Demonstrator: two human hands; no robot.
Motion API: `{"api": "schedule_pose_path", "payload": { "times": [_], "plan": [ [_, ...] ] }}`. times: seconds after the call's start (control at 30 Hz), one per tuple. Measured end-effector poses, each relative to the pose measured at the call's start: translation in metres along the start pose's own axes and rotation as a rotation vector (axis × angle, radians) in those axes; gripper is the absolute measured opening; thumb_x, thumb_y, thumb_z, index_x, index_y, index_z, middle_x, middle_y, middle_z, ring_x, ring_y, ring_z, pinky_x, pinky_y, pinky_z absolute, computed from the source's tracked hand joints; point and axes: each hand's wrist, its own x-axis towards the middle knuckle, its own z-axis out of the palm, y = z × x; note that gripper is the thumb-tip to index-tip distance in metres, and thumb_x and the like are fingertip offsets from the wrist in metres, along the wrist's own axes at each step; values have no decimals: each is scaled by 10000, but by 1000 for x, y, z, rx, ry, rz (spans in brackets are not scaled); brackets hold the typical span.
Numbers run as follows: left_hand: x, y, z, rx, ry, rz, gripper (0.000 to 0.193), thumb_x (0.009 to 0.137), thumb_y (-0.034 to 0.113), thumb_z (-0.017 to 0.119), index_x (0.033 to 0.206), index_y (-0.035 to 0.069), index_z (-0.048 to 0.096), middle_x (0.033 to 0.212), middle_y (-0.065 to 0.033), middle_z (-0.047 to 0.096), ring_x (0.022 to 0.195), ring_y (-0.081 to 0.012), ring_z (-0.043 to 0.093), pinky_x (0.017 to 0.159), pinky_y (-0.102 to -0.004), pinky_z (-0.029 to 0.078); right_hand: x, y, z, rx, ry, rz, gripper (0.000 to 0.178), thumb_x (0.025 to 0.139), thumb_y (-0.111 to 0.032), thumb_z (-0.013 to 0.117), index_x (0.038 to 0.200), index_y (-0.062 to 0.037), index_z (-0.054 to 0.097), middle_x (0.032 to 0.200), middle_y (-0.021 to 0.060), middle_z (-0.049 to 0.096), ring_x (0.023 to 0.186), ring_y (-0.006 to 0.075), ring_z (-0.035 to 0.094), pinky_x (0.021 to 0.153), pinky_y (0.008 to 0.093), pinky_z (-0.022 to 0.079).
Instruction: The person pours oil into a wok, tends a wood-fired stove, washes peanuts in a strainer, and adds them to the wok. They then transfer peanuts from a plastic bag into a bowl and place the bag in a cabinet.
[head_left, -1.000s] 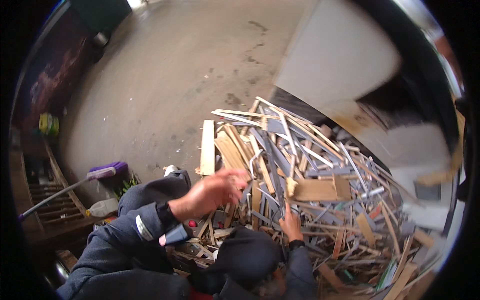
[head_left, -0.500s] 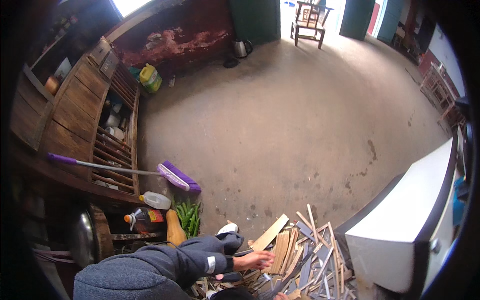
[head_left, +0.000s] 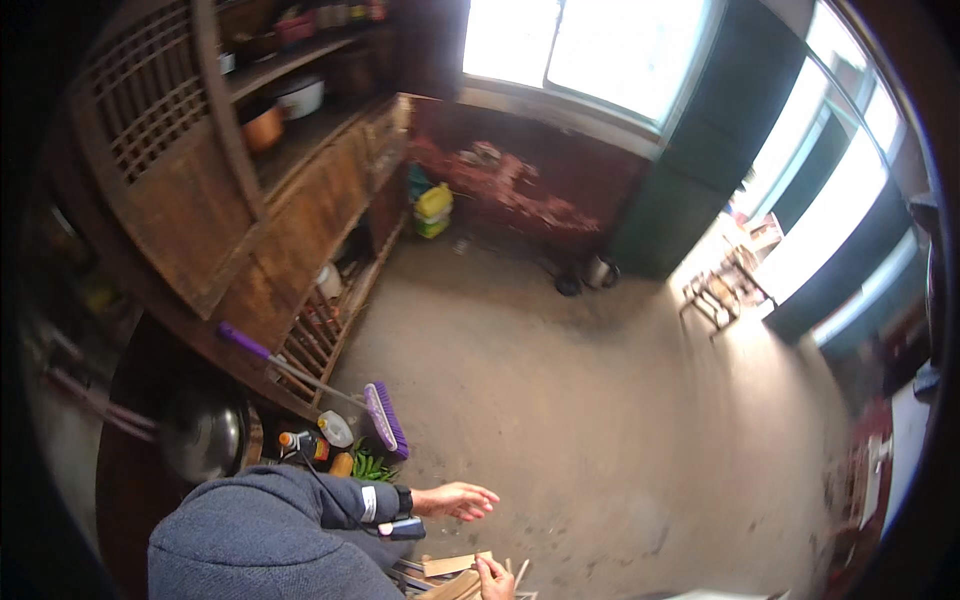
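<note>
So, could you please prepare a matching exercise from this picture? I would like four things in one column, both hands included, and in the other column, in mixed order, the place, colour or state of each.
Column 1
1. Left hand
2. Right hand
3. Broom
4. Chair

Column 2
A. Purple at both ends, with a grey stick between
B. Close to the bright doorway
C. At the wood pieces, near the picture's lower edge
D. Open, fingers stretched out, nothing seen in it

Right pairs: 1-D, 2-C, 3-A, 4-B
</note>
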Motion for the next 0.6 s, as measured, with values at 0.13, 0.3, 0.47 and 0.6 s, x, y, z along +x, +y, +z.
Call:
{"api": "schedule_pose_path", "payload": {
  "times": [0.13, 0.3, 0.47, 0.6],
  "plan": [
    [-36, 87, -20, -57, 104, 235, 368, 931, 252, 602, 1275, 122, 572, 1071, 25, 637, 918, -74, 623, 795, -233, 505, 44, -91, -20, -53, -69, -68, 329, 912, -246, 633, 1090, 29, 659, 980, 143, 709, 904, 209, 655, 818, 328, 509],
    [-70, 175, -67, -180, 454, 494, 348, 919, 263, 618, 1241, 134, 583, 1076, 9, 637, 933, -105, 624, 799, -264, 514, 101, -177, -47, -221, -220, -107, 326, 902, -169, 648, 1165, 24, 629, 993, 130, 701, 891, 197, 669, 807, 317, 520],
    [-106, 255, -134, -387, 776, 915, 305, 920, 187, 602, 1219, 135, 582, 1058, 7, 637, 892, -114, 613, 778, -270, 510, 199, -243, -69, -198, -384, -134, 249, 935, -147, 632, 1080, 52, 670, 943, 92, 705, 845, 170, 679, 786, 270, 525],
    [-145, 303, -184, -418, 1102, 1095, 317, 922, 163, 597, 1236, 125, 574, 1076, 7, 633, 894, -99, 600, 769, -267, 503, 307, -295, -65, -431, -470, -233, 252, 936, -152, 633, 1074, 56, 670, 958, 101, 704, 858, 180, 683, 791, 277, 532]
  ]
}}
